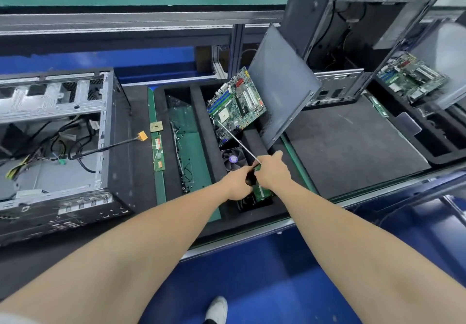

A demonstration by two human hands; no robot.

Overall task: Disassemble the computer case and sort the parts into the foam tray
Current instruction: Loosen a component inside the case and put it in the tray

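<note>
Both hands are meeting over the foam tray's point(199, 111) near compartment. The right hand's point(273, 172) grip is holding the screwdriver point(237, 140), its shaft slanting toward the tilted motherboard point(237, 101). The left hand's point(237, 182) grip is pinching a dark part point(251, 179) beside a green card point(263, 193). The opened computer case point(55, 147) is lying on the bench point(353, 147), left of the tray.

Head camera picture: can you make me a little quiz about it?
1. True or false: the motherboard lies flat inside the computer case.
2. Which sits nearest the hands? A fan, B CPU chip, C side panel.
3. Fill in: the left hand and right hand hold a long ____.
Key: 1 false, it leans in the foam tray. 2 A. 3 screwdriver.
</note>
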